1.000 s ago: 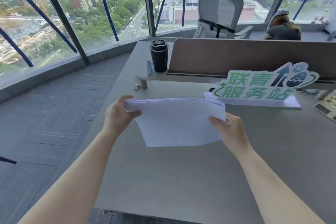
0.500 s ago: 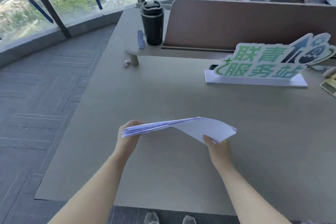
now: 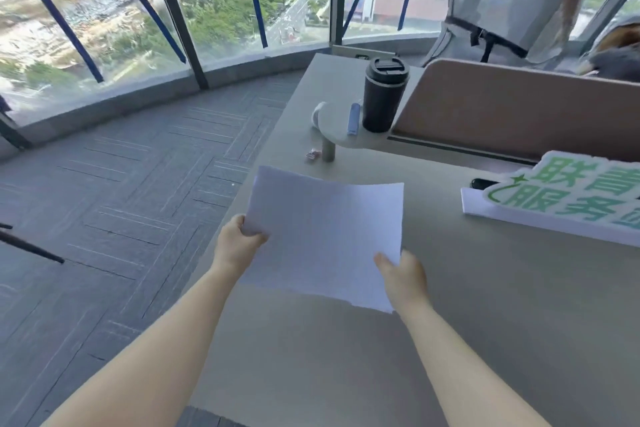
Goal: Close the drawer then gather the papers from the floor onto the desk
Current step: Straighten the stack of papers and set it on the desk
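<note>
A stack of white papers [image 3: 325, 236] lies flat just over the grey desk [image 3: 485, 322], near its left edge. My left hand [image 3: 239, 244] pinches the stack's near-left corner. My right hand [image 3: 403, 276] grips its near-right corner. Whether the sheets rest on the desk or hover slightly above it, I cannot tell. No drawer is in view, and no papers show on the grey carpet [image 3: 104, 218].
A black lidded cup [image 3: 384, 95] and a blue pen [image 3: 354, 118] stand on a small raised shelf [image 3: 337, 133]. A brown divider [image 3: 519, 107] runs behind. A green-and-white sign [image 3: 561, 199] sits right. A grey chair [image 3: 502, 0] and other persons are beyond the divider.
The papers went from held up edge-on to spread flat low over the desk. Both hands kept their grip. My head turned left and up, showing more window.
</note>
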`<state>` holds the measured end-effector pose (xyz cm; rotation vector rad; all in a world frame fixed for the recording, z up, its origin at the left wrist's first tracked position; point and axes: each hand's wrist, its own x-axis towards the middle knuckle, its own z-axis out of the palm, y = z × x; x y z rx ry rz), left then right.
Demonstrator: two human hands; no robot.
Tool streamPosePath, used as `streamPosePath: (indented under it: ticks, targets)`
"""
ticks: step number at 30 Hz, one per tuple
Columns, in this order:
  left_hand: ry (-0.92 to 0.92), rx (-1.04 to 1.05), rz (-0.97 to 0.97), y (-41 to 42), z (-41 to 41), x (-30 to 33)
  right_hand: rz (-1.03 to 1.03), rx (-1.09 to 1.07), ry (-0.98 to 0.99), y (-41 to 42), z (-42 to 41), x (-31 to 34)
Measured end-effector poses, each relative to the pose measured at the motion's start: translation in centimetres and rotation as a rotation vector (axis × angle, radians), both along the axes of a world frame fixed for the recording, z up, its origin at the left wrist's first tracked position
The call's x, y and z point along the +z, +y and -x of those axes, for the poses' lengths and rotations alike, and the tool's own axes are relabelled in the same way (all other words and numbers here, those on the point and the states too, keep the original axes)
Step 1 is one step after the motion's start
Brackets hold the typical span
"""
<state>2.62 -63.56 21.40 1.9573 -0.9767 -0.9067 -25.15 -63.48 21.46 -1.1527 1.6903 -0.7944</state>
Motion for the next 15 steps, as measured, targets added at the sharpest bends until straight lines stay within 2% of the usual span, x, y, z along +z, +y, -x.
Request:
streamPosePath:
  ticks: [7,15]
  targets:
    - [-0.155,-0.032,-0.124,-5.3,-5.7,-3.8,-0.093,0.037,0.062,-5.3,-6.3,-4.7]
    - [-0.186,-0.062,-0.143,-8.1,-6.9,-7.5,-0.163,0.062,0.185,-7.4,-7.4,-8.4]
